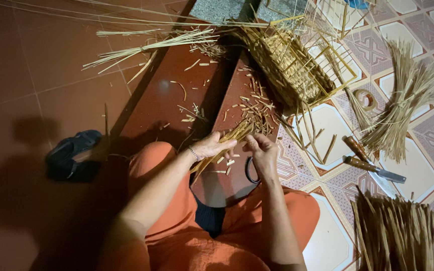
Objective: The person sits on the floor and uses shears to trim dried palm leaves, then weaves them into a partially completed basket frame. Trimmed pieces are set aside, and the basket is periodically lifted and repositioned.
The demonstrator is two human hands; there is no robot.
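Observation:
My left hand (212,146) grips a small bundle of thin bamboo strips (227,140) that slants from lower left to upper right. My right hand (262,149) pinches the same bundle near its upper end, fingers curled around the strips. Both hands work above a dark red wooden board (242,95) strewn with short strip offcuts. A half-woven bamboo basket (292,65) with upright spokes lies just beyond the board. Black-handled scissors (250,170) rest under my right wrist.
A knife with a wooden handle (372,168) and a second wooden-handled tool (355,147) lie on the patterned tiles at right, beside a fanned sheaf of strips (403,105). Another strip bundle (395,233) sits lower right. A dark sandal (71,153) lies at left.

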